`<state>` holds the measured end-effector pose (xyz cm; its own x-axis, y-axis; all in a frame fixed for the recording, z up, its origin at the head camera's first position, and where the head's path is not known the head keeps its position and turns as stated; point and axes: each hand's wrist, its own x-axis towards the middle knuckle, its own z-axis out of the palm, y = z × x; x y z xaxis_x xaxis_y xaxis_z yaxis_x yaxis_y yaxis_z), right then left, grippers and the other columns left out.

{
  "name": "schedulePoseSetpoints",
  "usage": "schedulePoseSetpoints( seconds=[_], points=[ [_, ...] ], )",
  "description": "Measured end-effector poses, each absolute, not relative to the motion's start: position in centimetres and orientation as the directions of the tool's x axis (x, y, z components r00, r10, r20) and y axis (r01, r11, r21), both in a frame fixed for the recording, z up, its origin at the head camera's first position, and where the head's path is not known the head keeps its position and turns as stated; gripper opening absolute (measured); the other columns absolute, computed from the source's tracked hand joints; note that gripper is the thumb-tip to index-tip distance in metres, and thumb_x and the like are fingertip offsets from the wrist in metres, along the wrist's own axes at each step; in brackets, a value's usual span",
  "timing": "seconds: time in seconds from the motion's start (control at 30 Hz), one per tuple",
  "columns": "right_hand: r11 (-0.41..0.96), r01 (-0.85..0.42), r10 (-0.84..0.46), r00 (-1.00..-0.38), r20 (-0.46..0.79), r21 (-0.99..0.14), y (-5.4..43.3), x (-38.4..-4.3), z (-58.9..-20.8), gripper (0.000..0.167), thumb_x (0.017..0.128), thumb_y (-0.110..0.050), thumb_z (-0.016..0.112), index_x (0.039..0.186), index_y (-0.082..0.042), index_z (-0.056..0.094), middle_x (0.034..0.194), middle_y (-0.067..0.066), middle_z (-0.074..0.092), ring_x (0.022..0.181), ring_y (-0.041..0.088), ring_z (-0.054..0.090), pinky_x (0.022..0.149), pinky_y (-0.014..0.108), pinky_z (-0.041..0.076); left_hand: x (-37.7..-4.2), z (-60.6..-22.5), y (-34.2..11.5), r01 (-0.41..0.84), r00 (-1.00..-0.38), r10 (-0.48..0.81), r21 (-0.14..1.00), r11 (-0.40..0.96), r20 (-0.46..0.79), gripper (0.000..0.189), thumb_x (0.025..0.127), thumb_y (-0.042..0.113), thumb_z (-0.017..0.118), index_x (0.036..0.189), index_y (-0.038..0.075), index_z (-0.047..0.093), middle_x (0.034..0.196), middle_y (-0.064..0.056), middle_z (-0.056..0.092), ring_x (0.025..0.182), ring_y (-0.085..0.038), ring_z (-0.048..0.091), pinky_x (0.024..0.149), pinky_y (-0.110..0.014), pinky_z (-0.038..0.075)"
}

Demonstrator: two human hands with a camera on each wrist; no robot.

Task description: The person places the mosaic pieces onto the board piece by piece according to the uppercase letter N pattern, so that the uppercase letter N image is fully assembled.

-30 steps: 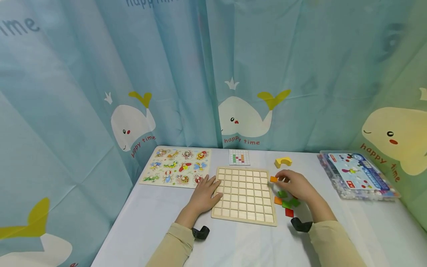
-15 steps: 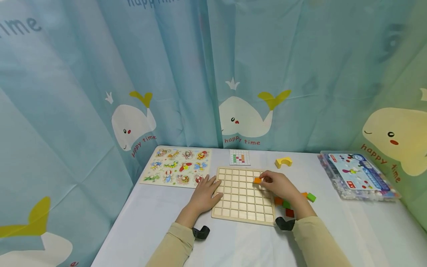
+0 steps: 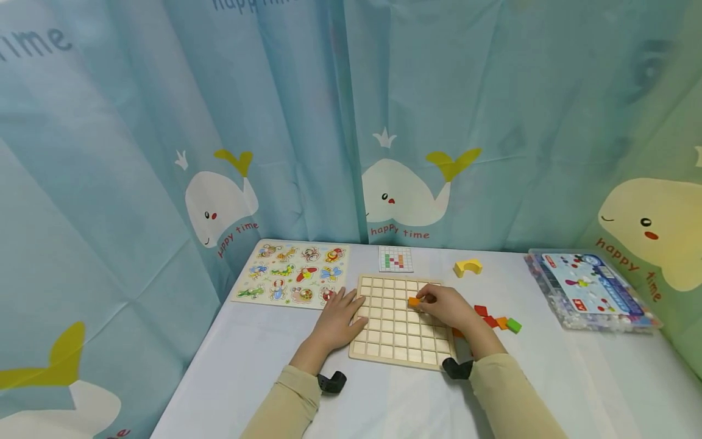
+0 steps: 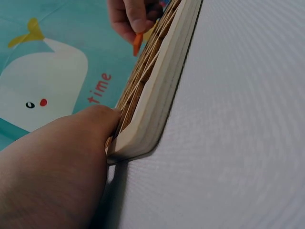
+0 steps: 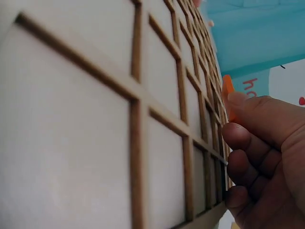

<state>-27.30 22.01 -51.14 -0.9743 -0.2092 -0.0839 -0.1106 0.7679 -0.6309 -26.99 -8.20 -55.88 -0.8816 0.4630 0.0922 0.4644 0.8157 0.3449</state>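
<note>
A wooden grid board (image 3: 392, 332) lies on the white table, its square cells bare where I can see them. My left hand (image 3: 336, 320) rests on the board's left edge with its fingers spread straight. Over the upper right part of the board, my right hand (image 3: 446, 306) pinches an orange square tile (image 3: 414, 302) between thumb and fingers. The right wrist view shows the orange tile (image 5: 228, 90) held on edge, close to the grid. Several red, orange and green tiles, such as a green tile (image 3: 514, 325), lie right of the board, some hidden by my right forearm.
Behind the board lies a small pattern card (image 3: 396, 259) with coloured squares. An insect picture puzzle (image 3: 290, 274) is at the back left. A yellow arch block (image 3: 468, 267) stands at the back right, and a clear plastic case (image 3: 592, 289) sits farther right.
My right hand has carried the orange tile leftward from beside the board to over its cells. Red tiles formerly behind that hand now show. The left hand stays put.
</note>
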Motion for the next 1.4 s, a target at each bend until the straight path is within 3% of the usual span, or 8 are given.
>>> schedulePoseSetpoints(
  seconds=[0.57, 0.8, 1.4],
  points=[
    [0.799, -0.151, -0.222, -0.974, -0.052, -0.582, 21.58, -27.02, -51.37, 0.014, 0.092, -0.023, 0.07, 0.104, -0.015, 0.068, 0.087, -0.001, 0.063, 0.081, 0.016, 0.054, 0.074, 0.033, 0.047, -27.23, -56.29, -8.0, 0.462, -0.883, 0.46, 0.337, 0.82, 0.09, 0.058, 0.101, 0.052, 0.044, 0.151, 0.023, 0.043, 0.162, -0.002, 0.032, 0.154, -0.03, 0.015, 0.126, -0.05, 0.012],
    [0.792, -0.152, -0.237, -0.969, -0.07, -0.591, 21.52, -27.07, -51.42, 0.019, 0.091, -0.022, 0.071, 0.107, -0.013, 0.065, 0.086, 0.0, 0.06, 0.078, 0.016, 0.052, 0.07, 0.031, 0.044, -27.12, -56.13, -8.08, 0.461, -0.883, 0.462, 0.337, 0.821, 0.082, 0.059, 0.1, 0.053, 0.044, 0.151, 0.023, 0.042, 0.162, -0.001, 0.031, 0.154, -0.029, 0.015, 0.127, -0.049, 0.011],
    [0.799, -0.126, -0.253, -0.958, -0.138, -0.587, 21.26, -27.83, -51.11, 0.021, 0.092, -0.024, 0.071, 0.109, -0.014, 0.063, 0.089, 0.001, 0.059, 0.083, 0.019, 0.053, 0.075, 0.033, 0.045, -27.16, -55.82, -8.21, 0.452, -0.887, 0.456, 0.356, 0.818, 0.08, 0.06, 0.099, 0.054, 0.047, 0.15, 0.022, 0.045, 0.161, -0.003, 0.033, 0.154, -0.031, 0.017, 0.126, -0.05, 0.013]
  ],
)
